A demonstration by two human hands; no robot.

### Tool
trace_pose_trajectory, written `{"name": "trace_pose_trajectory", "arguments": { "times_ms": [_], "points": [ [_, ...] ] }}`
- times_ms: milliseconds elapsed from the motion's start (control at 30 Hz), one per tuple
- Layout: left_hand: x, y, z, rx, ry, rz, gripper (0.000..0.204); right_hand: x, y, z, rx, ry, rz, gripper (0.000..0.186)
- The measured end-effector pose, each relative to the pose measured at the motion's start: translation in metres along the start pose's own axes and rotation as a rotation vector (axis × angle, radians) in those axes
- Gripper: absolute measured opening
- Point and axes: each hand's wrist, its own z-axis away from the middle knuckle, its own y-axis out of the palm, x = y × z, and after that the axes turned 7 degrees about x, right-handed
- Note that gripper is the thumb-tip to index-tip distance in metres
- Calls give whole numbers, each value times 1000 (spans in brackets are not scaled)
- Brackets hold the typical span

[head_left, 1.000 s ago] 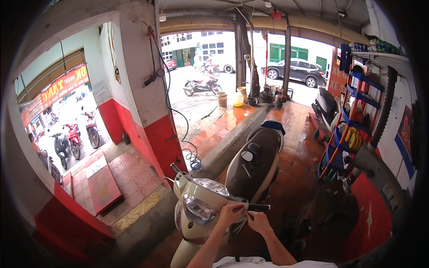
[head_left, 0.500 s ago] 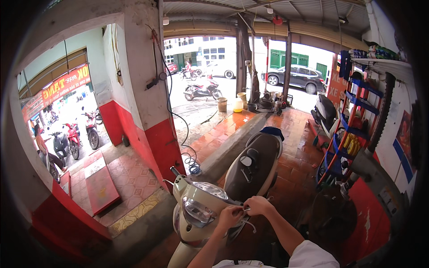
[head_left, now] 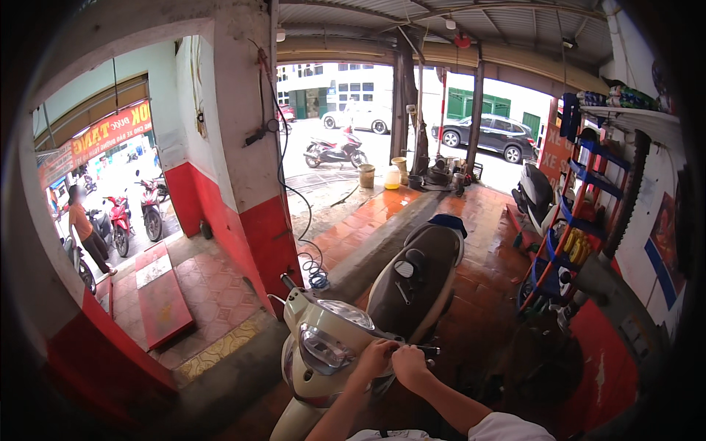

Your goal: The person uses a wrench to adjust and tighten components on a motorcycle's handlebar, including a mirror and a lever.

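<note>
A cream scooter (head_left: pixel 305 364) stands in front of me, its headlight (head_left: pixel 325 348) turned my way. Both my hands are at the handlebar on its right-hand side in the picture. My left hand (head_left: pixel 376 357) is closed, fingers bent in against the bar beside the headlight cowl. Right beside it, my right hand (head_left: pixel 409 364) is closed too, its fingertips meeting the left ones. Whatever they pinch is hidden by the fingers. A black handlebar grip (head_left: pixel 429 351) sticks out past my right hand. On the brown seat (head_left: pixel 397 301) lie mirrors (head_left: pixel 404 269), one with its stem.
A red-and-white pillar (head_left: pixel 250 220) with a hanging coiled hose (head_left: pixel 316 275) rises left of the scooter. At right stands a rack with blue trays (head_left: pixel 581 217). Farther off are a parked scooter (head_left: pixel 531 195), buckets (head_left: pixel 366 175), and a person (head_left: pixel 82 224) by the left doorway.
My right hand has shifted slightly left and down, closer to my left hand, and the handlebar grip now shows beyond it. At the left doorway the person now stands upright.
</note>
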Motion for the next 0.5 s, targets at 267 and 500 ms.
{"name": "trace_pose_trajectory", "arguments": {
  "times_ms": [267, 500],
  "points": [
    [-4, -8, -4, 40, 45, 19, 11, -11, 40, 20, -86, -1, -372, 51],
    [-2, -10, 3, 13, 162, -85, 15, -14, 73, 31, -370, -68, -892, 52]
  ]
}}
